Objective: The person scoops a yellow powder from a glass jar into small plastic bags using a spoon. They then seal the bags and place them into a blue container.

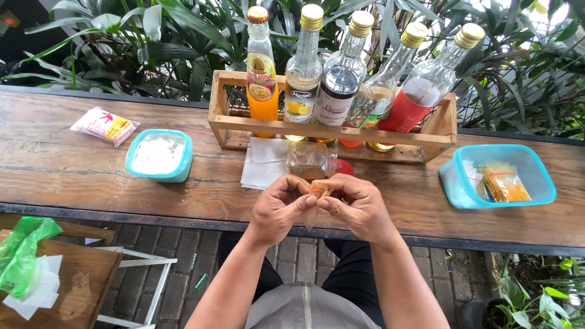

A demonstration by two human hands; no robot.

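Observation:
My left hand [277,207] and my right hand [359,206] meet over the front edge of a wooden table [91,176]. Both pinch a small clear plastic sachet [318,190] holding orange-brown powder, with its lower part hanging between my fingers. Just behind my hands a small glass jar [311,160] with a red cap lies on its side, next to a white paper napkin [263,161].
A wooden crate [332,125] holds several syrup bottles. A teal tub [159,155] of white powder and a small packet [105,125] sit left. A teal container [496,175] with sachets sits right. Plants stand behind. A low wooden stand [61,280] with a green bag is lower left.

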